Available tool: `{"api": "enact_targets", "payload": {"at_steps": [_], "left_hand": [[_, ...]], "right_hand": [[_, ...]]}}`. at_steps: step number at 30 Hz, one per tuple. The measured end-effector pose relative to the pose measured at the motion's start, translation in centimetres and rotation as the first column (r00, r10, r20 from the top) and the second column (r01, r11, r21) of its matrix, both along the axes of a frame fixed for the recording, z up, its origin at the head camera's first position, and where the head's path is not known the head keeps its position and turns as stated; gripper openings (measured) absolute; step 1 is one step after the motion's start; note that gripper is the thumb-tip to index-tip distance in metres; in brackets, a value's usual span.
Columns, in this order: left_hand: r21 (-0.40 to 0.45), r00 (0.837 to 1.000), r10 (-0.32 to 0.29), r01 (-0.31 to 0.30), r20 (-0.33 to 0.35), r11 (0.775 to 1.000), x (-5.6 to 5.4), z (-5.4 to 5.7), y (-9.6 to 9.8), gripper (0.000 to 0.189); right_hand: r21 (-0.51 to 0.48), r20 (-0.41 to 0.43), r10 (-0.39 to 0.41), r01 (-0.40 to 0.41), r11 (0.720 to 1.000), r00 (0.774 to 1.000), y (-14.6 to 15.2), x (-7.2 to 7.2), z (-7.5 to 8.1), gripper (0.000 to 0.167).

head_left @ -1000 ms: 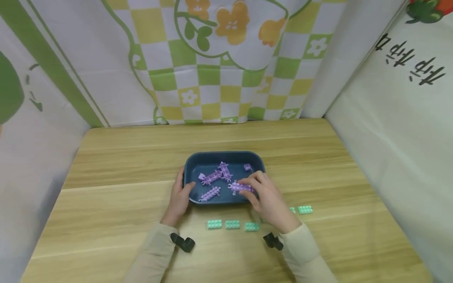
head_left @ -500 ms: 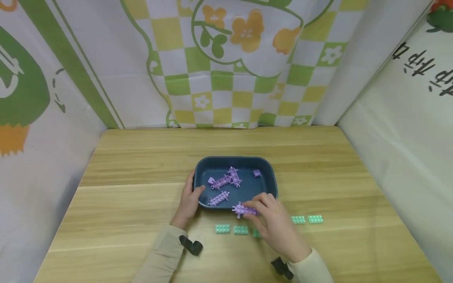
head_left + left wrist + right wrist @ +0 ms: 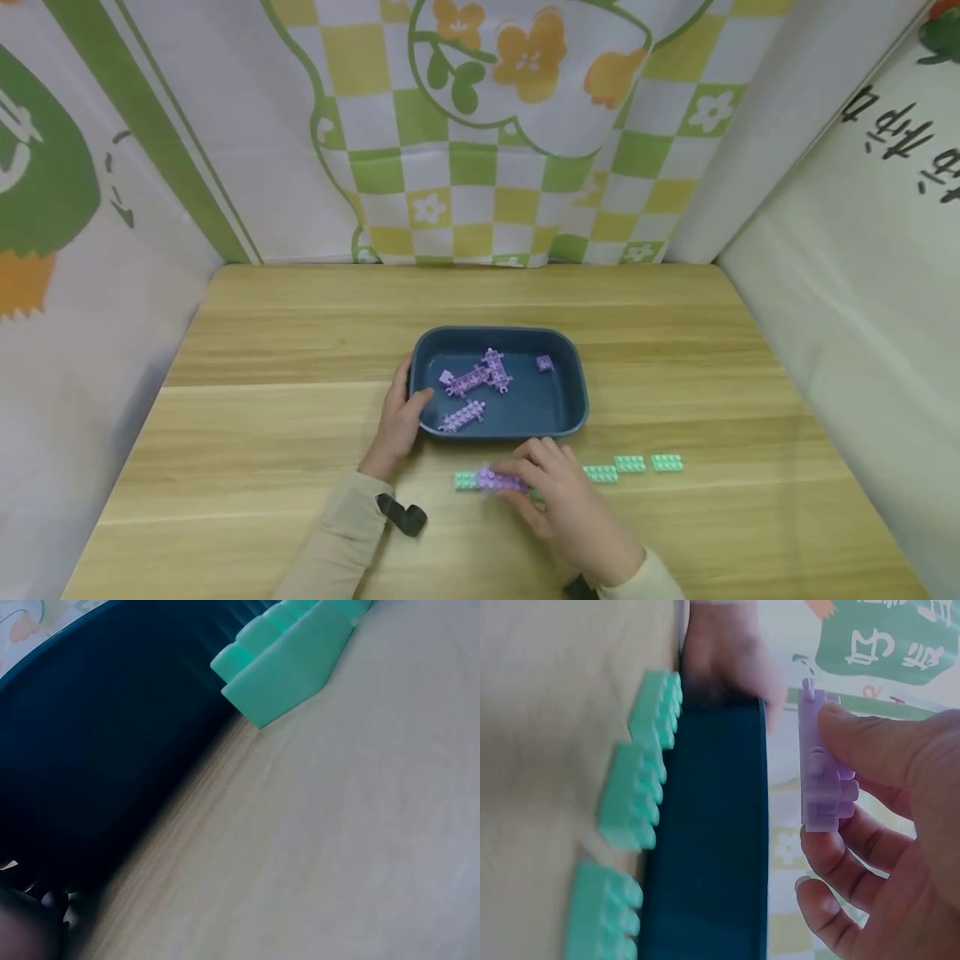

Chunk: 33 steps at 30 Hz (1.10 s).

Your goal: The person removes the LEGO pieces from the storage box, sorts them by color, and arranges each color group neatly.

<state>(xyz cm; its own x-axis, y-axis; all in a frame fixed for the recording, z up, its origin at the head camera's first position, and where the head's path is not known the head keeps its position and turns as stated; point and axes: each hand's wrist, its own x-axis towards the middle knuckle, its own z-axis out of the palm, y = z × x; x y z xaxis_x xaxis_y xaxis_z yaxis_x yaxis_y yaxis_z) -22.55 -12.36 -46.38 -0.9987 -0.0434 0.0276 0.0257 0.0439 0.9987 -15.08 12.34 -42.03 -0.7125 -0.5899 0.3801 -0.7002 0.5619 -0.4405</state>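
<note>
Grip of your right hand (image 3: 567,504) clamped on purple brick (image 3: 492,482), left hand (image 3: 397,423) clasping tray (image 3: 528,408), midway between table's (image 3: 300,333) side edges.

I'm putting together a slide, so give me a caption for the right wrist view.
Right hand pinching a purple brick, with three green bricks and a dark blue tray in view.

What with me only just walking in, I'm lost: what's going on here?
A person's right hand pinches a purple brick, held above a row of green bricks on the wooden table. Their left hand grips the left end of the dark blue tray beyond the row. More purple pieces lie in the tray.
</note>
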Motion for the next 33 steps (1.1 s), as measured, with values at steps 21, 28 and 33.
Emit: {"api": "enact_targets", "payload": {"at_steps": [21, 28, 33], "left_hand": [[0.023, 1.000, 0.013, -0.012, -0.025, 1.000, -0.8, -2.3, -0.2, 0.062], [0.018, 1.000, 0.008, -0.008, -0.006, 1.000, -0.9, -2.9, -0.3, 0.063], [0.029, 0.999, -0.005, 0.004, 0.031, 1.000, -0.8, -2.4, -0.3, 0.063]], "right_hand": [[0.114, 0.114, 0.071, -0.084, 0.990, 0.991, -1.7, 1.7, -2.1, 0.020], [0.146, 0.202, 0.066, -0.096, 0.985, 0.977, -1.8, 1.8, -2.2, 0.020], [0.142, 0.202, 0.092, -0.122, 0.982, 0.975, -1.8, 1.9, -2.5, 0.021]]}}
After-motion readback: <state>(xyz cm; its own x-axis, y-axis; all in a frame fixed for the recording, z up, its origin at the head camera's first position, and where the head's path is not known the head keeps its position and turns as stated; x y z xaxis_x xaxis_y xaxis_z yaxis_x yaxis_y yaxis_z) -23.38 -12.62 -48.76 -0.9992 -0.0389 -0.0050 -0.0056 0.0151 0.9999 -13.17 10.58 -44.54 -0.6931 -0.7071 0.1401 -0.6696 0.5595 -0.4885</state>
